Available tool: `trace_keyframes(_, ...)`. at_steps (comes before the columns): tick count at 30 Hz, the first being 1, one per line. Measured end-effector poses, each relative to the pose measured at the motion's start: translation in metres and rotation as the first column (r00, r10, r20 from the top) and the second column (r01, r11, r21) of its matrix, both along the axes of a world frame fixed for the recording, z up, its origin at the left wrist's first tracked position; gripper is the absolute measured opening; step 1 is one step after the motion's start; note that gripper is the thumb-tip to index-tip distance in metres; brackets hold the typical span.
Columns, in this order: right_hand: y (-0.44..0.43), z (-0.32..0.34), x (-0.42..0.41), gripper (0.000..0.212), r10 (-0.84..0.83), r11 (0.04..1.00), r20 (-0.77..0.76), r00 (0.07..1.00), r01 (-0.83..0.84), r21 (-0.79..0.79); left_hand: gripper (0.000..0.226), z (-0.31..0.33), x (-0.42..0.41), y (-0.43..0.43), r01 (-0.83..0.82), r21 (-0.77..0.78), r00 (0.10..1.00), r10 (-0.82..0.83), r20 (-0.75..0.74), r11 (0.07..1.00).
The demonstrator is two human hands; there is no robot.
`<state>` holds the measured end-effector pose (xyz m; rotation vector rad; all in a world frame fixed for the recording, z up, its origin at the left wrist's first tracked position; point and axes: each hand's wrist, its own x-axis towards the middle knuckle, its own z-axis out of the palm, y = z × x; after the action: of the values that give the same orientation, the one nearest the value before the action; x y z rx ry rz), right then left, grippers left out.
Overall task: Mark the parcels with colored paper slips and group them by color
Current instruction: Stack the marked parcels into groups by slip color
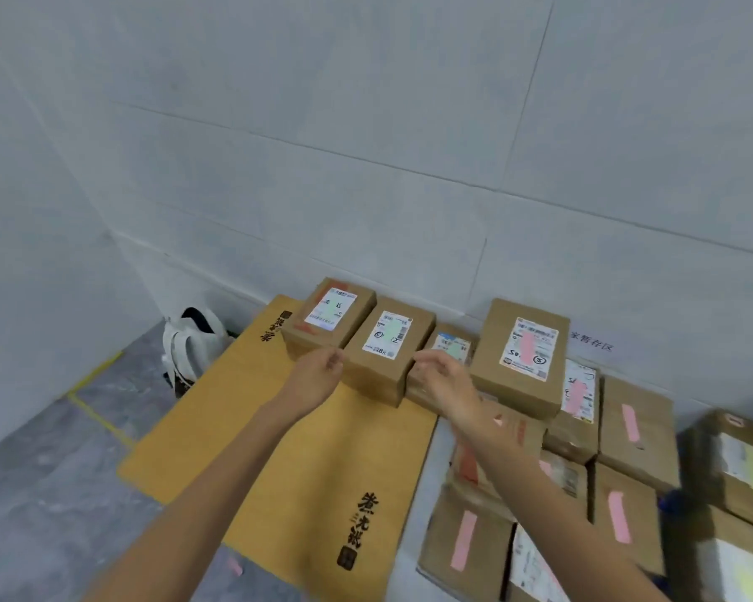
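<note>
Head view, one moment. Three parcels with green slips stand in one row along the far edge of a flattened cardboard sheet (305,471), near the wall (366,145): the left green parcel (329,315), the middle green parcel (388,341) and the right green parcel (453,347), each touching or just beside its neighbour. Two bare hands reach to the middle one. The left hand (318,375) lies at its near left corner with the fingers curled toward the edge; the right hand (442,378) lies at its right side, in front of the right green parcel, with the fingers loosely bent. Blur hides whether either hand actually grips the box. To the right, off the sheet, lies the pink group: a tall parcel (523,354) stacked above the others, and at least four more pink-slip parcels (624,514) packed closely beside and below it. Two yellow-slip parcels (748,467) show at the right edge of the view. One loose pink slip (235,567) lies on the floor near the sheet. One white backpack (192,345) leans in the corner, beside yellow floor tape (92,375).
</note>
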<state>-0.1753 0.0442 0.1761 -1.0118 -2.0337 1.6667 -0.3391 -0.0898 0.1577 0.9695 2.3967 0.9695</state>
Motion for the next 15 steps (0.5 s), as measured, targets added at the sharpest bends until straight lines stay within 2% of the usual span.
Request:
trace_keyframes(3,0.020,-0.032,-0.066,0.018,-0.147,0.978,0.116,0.982,0.162,-0.134,0.023,-0.017,-0.055,0.038,0.086,-0.025,0.991,-0.083,0.103,0.996)
trace_keyframes(5,0.032,-0.053,-0.096,0.018,-0.188,0.964,0.221,0.957,0.223,-0.148,0.025,-0.032,-0.081,0.060,0.150,-0.067,0.980,-0.140,0.143,0.986)
trace_keyframes(8,0.048,-0.074,-0.123,0.030,-0.225,0.953,0.330,0.917,0.278,-0.123,0.028,-0.061,-0.113,0.087,0.243,-0.146,0.964,-0.221,0.147,0.959)
trace_keyframes(11,0.061,-0.089,-0.138,0.036,-0.219,0.951,0.403,0.889,0.286,-0.114,0.034,-0.089,-0.132,0.107,0.300,-0.209,0.952,-0.277,0.133,0.931)
trace_keyframes(15,0.062,-0.109,-0.149,0.046,-0.149,0.965,0.412,0.899,0.222,-0.137,0.041,-0.109,-0.131,0.122,0.356,-0.222,0.934,-0.355,0.046,0.908)
